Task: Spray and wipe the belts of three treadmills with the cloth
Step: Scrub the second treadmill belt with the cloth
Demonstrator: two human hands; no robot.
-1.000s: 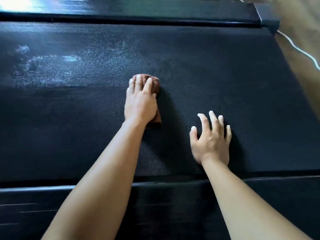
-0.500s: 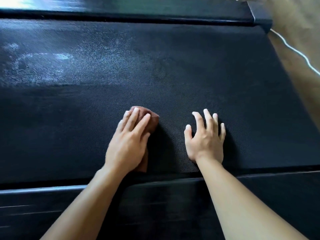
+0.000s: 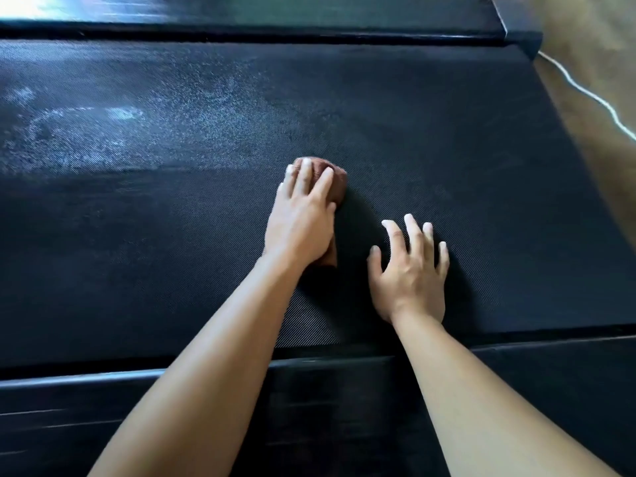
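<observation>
At the near edge, the treadmill's side rail [image 3: 103,376] runs left to right, and both forearms cross it onto the belt [image 3: 481,166].

Right hand [image 3: 409,270]: flat on the bare belt, fingers spread and straight, holding nothing. It appears to serve as a brace.

Left hand [image 3: 303,218]: just beyond and to the left of the right hand, apart from it. Its fingers lie straight over the cloth [image 3: 339,182] and press it onto the belt. No curl round the cloth can be seen; the thumb is hidden.

Cloth: brown and bunched. It shows past the fingertips and again beside the wrist, so its long axis follows the hand, across the belt's width.

Spray residue [image 3: 103,132]: a pale speckled patch lying to the left of the cloth and farther from the person. Its nearest fringe is close to the left fingertips.

Judgement: the unwiped area lies left and away, so the left hand is the nearer one and the coming stroke should travel that way.

Beyond the belt: the far rail [image 3: 275,15], with a white cable [image 3: 592,98] on the floor to the right.
</observation>
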